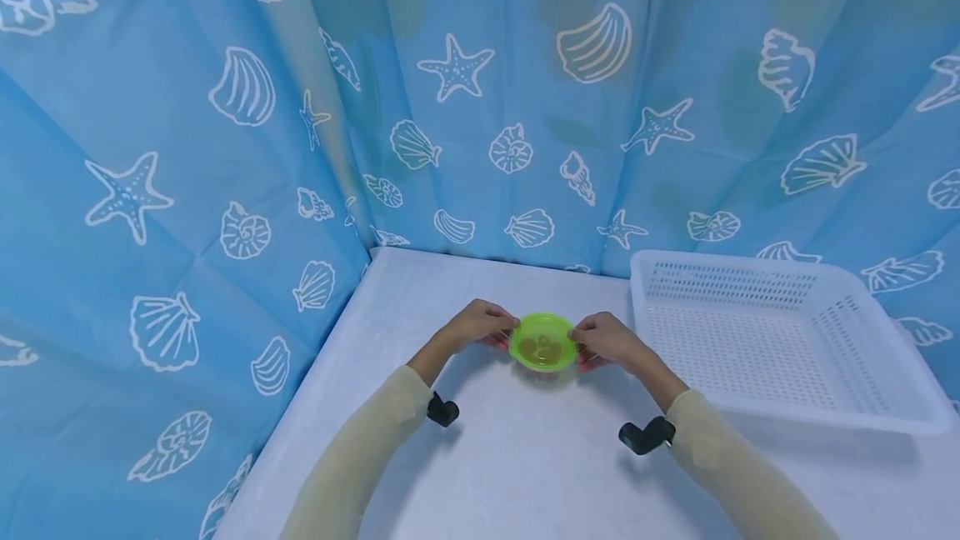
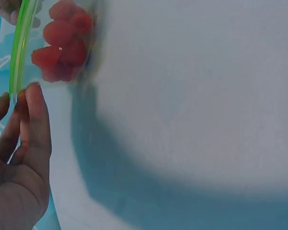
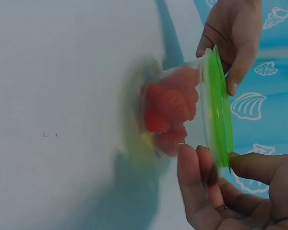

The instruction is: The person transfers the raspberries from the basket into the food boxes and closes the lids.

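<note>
A clear round container (image 3: 197, 129) with a bright green lid (image 1: 545, 340) is between both hands near the middle of the table. Several red, rounded pieces of what looks like fruit (image 2: 62, 36) show through its side. The left hand (image 1: 478, 325) pinches the lid's rim at the left, thumb above and fingers below. Opposite it, the right hand (image 1: 606, 340) pinches the rim in the same way, as the right wrist view shows. The lid sits on the container. Whether the container's base touches the table cannot be told.
A white perforated plastic basket (image 1: 750, 415) stands on the white-covered table (image 1: 525, 473), right of the right hand. Blue curtains (image 1: 480, 165) with white shell and starfish prints hang behind and to the left. A black camera mount (image 1: 647, 436) sticks out from the right wrist.
</note>
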`<state>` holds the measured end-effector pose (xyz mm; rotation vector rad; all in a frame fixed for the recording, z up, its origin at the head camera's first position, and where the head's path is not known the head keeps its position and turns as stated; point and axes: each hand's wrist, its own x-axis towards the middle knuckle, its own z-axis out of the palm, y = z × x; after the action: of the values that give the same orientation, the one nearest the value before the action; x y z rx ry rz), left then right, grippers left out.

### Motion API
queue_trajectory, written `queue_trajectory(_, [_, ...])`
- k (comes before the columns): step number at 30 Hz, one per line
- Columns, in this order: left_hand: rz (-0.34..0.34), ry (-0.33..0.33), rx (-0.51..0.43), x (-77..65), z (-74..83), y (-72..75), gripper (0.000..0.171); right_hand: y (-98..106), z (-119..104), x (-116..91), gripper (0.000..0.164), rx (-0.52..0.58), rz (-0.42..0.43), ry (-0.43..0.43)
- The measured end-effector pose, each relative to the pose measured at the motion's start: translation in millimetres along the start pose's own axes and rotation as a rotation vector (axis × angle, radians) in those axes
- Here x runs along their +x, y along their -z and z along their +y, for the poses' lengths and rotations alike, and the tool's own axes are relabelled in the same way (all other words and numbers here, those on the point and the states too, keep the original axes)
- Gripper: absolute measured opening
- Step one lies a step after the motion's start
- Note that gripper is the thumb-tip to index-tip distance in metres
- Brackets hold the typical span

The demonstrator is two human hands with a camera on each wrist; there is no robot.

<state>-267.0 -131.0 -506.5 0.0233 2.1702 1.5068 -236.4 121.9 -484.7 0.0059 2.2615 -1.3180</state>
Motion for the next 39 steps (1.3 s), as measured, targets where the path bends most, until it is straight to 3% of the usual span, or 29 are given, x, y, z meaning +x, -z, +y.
queue_trajectory(6, [-0.042,0.056,-0.065,1.2,-0.8,-3.0,0.023,-0.2,3.8,3.9,0.027,0.033,-0.022,-0.018])
queue_trajectory(13, [-0.009,0.08,-0.097,3.0,-0.7,-4.0,0.024,-1.4,1.8,7.4,0.029,0.074,-0.029,-0.048])
queue_trajectory(20, [0.109,0.071,-0.199,4.2,-7.5,-4.1,0.027,-18.5,4.7,13.8,0.044,0.367,0.052,-0.085])
queue_trajectory(26, [0.09,0.079,-0.194,-0.1,-9.3,0.1,0.027,-34.3,22.0,17.2,0.049,0.611,0.048,-0.115])
queue_trajectory(32, [0.045,0.095,-0.218,1.4,-13.9,0.0,0.03,-30.9,29.7,20.5,0.048,0.618,0.02,-0.09])
queue_trajectory(39, [0.022,0.091,-0.276,1.6,-12.0,-3.3,0.036,-29.9,28.0,21.4,0.039,0.62,0.134,-0.081])
